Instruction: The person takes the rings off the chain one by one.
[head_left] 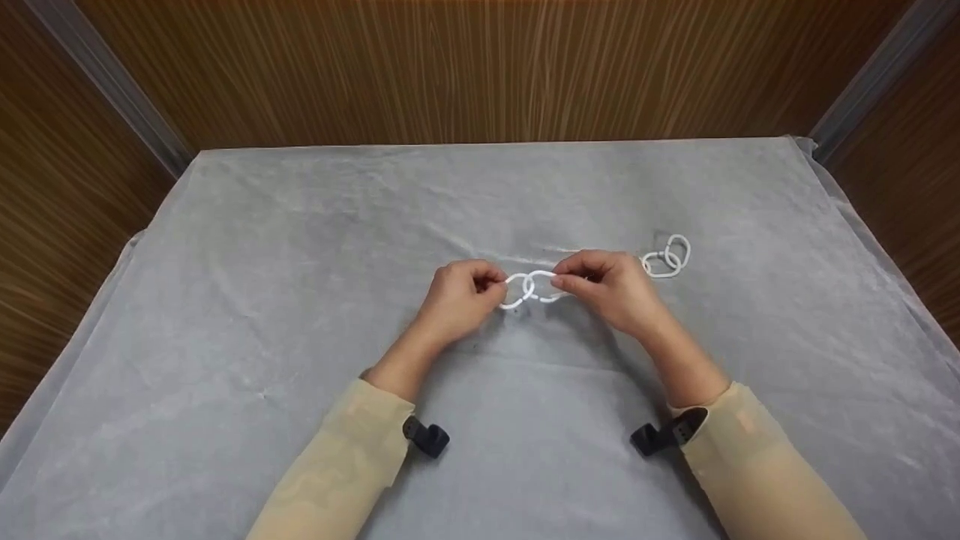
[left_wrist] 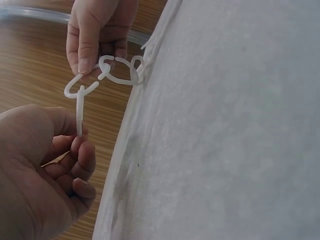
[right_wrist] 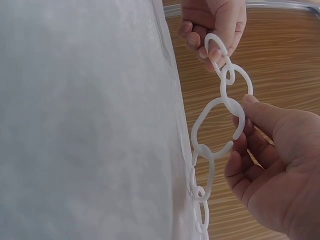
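Observation:
White plastic chain links are strung between both hands over the grey cloth. My left hand (head_left: pixel 459 296) pinches the outer end of one link (head_left: pixel 513 306) between thumb and fingers. Hooked through it is a second link (head_left: pixel 541 273), which my right hand (head_left: pixel 611 289) pinches at its right side. Narrow gaps show in some links, as in the large link (right_wrist: pixel 195 130) beside the right fingers in the right wrist view. From there more links run on to the table. The chain's far end (head_left: pixel 662 275) lies right of the right hand, partly hidden behind it.
A grey cloth (head_left: pixel 225 360) covers the table. Wood-grain panels (head_left: pixel 480 67) stand behind it and on both sides, with metal posts (head_left: pixel 112 82) at the corners. Black camera mounts (head_left: pixel 429 439) sit on both wrists at the beige sleeves (head_left: pixel 337 457).

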